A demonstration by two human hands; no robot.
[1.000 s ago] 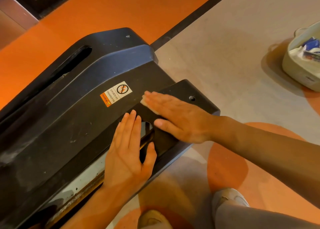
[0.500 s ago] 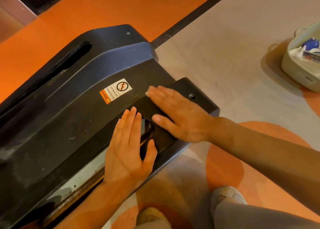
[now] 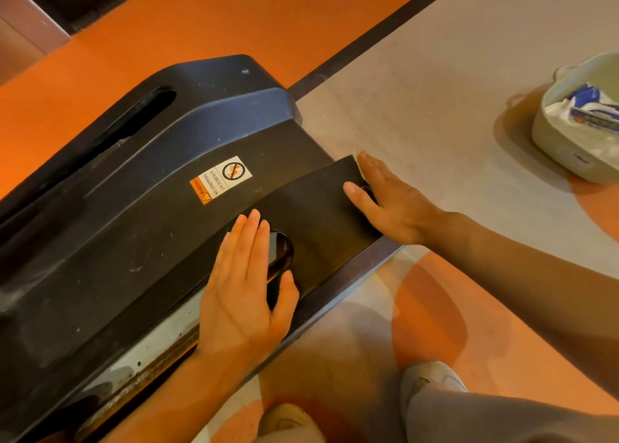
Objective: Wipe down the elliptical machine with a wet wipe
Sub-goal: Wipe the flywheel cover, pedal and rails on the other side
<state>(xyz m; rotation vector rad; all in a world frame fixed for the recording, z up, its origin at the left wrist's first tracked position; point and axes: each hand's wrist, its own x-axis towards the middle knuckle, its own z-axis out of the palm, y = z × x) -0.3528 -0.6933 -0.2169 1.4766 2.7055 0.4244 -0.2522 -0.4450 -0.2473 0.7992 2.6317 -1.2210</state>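
The elliptical machine's black plastic base cover fills the left of the view, with a warning sticker on its slope. My right hand lies flat at the far right corner of the cover's lower black plate, fingers straight, pressing a white wet wipe. Only a sliver of the wipe shows at my fingertips. My left hand rests flat on the cover beside a dark oval recess, fingers straight, thumb spread across it.
A pale tub holding a wipes packet stands on the grey floor at the right. My knee and shoes show at the bottom. Orange floor lies behind the machine, with a dark strip along the grey area.
My right hand has slid the wipe rightward along the lower plate, from near the sticker to the plate's far corner. My left hand has stayed in place.
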